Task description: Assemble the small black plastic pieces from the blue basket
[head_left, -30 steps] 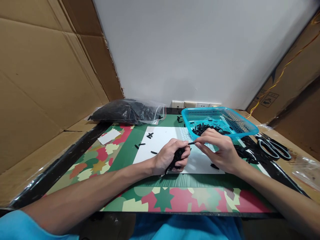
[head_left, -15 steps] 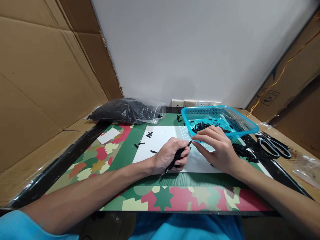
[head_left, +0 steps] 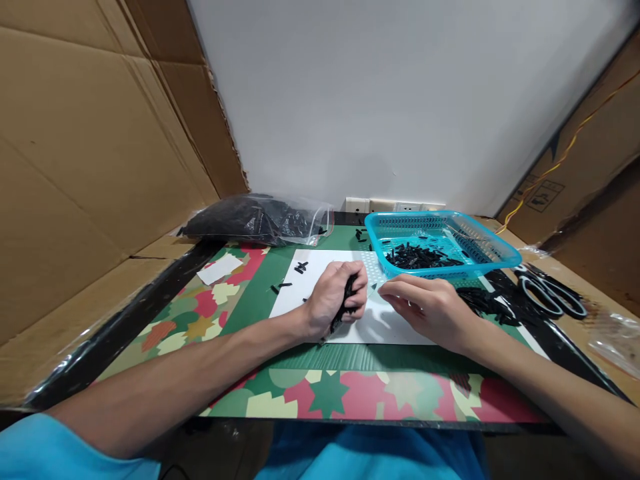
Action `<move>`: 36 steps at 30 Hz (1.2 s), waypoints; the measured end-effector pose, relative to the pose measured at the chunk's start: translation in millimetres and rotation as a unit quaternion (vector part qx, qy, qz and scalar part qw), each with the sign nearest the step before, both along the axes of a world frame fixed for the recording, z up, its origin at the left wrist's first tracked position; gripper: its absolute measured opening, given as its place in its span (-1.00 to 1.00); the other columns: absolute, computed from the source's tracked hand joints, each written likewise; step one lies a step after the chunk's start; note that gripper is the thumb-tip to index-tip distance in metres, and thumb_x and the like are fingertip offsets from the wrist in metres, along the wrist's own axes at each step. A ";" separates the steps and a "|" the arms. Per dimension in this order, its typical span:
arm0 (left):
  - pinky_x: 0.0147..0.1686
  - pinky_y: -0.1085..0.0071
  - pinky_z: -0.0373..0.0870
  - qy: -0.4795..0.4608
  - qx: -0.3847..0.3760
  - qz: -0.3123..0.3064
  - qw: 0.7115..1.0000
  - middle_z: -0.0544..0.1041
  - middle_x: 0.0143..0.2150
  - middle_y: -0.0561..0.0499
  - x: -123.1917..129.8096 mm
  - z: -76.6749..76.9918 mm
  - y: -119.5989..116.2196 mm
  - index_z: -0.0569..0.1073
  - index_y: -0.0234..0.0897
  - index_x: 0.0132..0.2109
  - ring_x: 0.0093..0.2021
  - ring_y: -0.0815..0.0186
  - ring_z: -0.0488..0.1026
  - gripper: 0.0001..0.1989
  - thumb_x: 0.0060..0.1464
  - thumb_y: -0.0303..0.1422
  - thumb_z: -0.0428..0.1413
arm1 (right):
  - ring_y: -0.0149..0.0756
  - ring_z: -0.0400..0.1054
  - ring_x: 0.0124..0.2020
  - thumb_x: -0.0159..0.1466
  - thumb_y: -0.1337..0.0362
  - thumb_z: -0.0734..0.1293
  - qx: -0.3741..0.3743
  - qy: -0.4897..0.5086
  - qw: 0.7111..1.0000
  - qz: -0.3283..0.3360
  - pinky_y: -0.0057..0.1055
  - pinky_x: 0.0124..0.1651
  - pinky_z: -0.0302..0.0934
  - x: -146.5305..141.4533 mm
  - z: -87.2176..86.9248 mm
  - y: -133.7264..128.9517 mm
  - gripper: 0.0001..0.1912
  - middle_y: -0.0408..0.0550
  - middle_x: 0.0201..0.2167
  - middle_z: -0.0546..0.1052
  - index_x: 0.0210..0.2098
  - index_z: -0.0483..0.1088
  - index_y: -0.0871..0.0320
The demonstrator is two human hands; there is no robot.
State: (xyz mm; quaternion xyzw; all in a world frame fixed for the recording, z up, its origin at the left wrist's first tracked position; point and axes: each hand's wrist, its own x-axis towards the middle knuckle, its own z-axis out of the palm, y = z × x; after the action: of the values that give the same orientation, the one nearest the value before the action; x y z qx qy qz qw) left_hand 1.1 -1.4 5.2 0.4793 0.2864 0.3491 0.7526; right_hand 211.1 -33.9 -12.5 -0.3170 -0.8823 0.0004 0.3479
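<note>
My left hand (head_left: 337,297) is wrapped round a bunch of slim black pieces (head_left: 345,303), which show between the thumb and the fingers and stick out below the palm. To the right of it, a small gap away, my right hand (head_left: 430,307) has its thumb and fingers drawn together. What is between those fingertips, if anything, I cannot make out. Both hands are above a white sheet (head_left: 285,303) on a green patterned mat. Beyond the right hand, a blue plastic basket (head_left: 485,267) holds many short black pieces (head_left: 420,256).
Loose black pieces (head_left: 301,267) lie on the sheet's left, and a pile of black pieces (head_left: 483,301) is beside my right wrist. Scissors (head_left: 547,293) rest at the right. A clear bag of dark items (head_left: 250,220) lies at the back left. Cardboard walls (head_left: 100,120) flank the table.
My right hand's fingers have closed together and lowered slightly. The black piece that stuck up at my left fingertips no longer shows there. My left hand has shifted a little left, its fingers curled tighter.
</note>
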 end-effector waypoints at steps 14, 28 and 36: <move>-0.79 0.61 -0.06 0.063 0.095 0.113 0.987 0.13 -0.70 0.23 -21.7 25.7 34.5 0.15 -0.20 -0.47 -0.77 0.52 0.12 -0.48 0.12 0.05 0.18 | -0.38 0.40 -0.49 0.40 0.49 0.19 -0.011 -0.213 0.975 -0.064 -0.42 -0.48 0.16 -25.4 -12.3 -1.8 -0.55 0.02 -0.11 0.51 0.25 0.22 0.14; -0.74 0.54 -0.06 0.176 0.074 -0.143 0.971 0.14 -0.64 0.15 -39.0 37.9 21.1 0.49 -0.31 -0.40 -0.69 0.50 0.02 -0.54 0.09 0.05 0.22 | -0.15 0.62 -0.19 0.42 0.46 0.19 0.270 -0.123 0.950 0.103 -0.35 -0.31 0.50 -3.4 13.2 -12.5 -0.65 0.24 -0.06 0.64 0.14 0.43 0.28; -0.74 0.52 -0.12 0.148 0.051 -0.220 0.963 0.08 -0.70 0.17 -35.0 42.3 11.5 0.41 -0.28 -0.50 -0.72 0.50 -0.03 -0.50 0.17 0.04 0.14 | -0.14 0.57 0.04 0.45 0.44 0.20 0.259 -0.053 0.955 0.130 -0.37 -0.14 0.58 9.2 13.8 -7.7 -0.59 0.14 0.12 0.56 0.24 0.38 0.18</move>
State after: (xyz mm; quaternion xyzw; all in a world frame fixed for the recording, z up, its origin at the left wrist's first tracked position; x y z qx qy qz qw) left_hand -33.9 10.1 47.5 0.6143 0.2639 0.1145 0.7347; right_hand 220.3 -41.6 1.3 -0.0977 -0.9030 -0.2000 0.3675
